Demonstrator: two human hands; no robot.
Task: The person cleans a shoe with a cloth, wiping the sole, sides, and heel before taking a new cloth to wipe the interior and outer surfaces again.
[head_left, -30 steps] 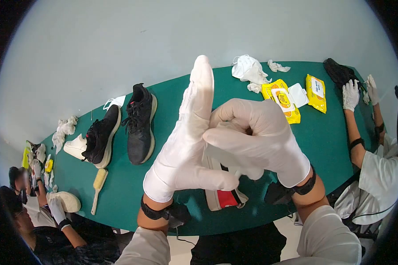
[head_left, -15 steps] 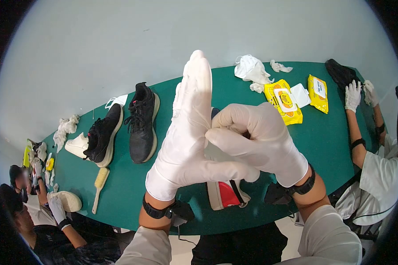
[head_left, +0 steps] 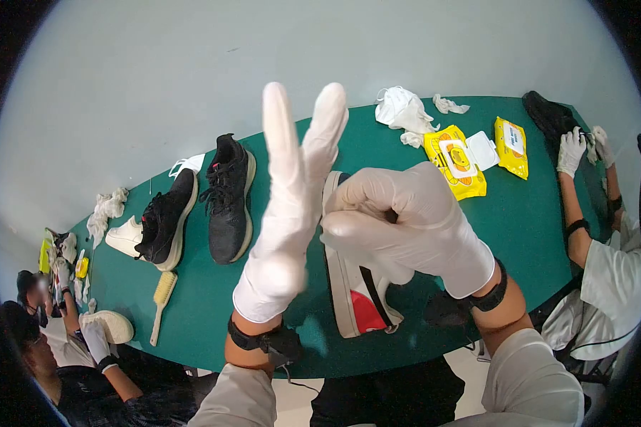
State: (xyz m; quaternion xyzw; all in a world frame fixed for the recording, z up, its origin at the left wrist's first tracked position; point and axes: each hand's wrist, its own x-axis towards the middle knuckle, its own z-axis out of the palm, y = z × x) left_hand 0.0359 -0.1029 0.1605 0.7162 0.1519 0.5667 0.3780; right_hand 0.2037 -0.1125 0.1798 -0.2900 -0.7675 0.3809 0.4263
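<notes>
Left hand: the wearer's white-gloved left hand [head_left: 285, 213] is raised and open, its fingers pointing up and parted.
Right hand: the white-gloved right hand [head_left: 420, 228] is curled closed just beside it; I can't tell whether it pinches anything.
Shoe beneath: a pale grey-white shoe with a red panel and black stripe [head_left: 347, 285], on the green table [head_left: 285, 356] below the hands and partly hidden by them.
Black pair: two black lace-up sneakers with pale soles [head_left: 226, 213] [head_left: 165, 220], to the left.
Brush: a pale-bristled, white-handled brush [head_left: 162, 302], near the sneakers.
Packs: a yellow soft pack with its white flip lid open [head_left: 457, 165], near a smaller yellow pack [head_left: 512, 148].
Lettering: small dark print on the smaller pack's white label, too tiny to read; no brand I can make out.
Neighbour, right: gloved hands [head_left: 571, 151] at a black shoe [head_left: 546, 115].
</notes>
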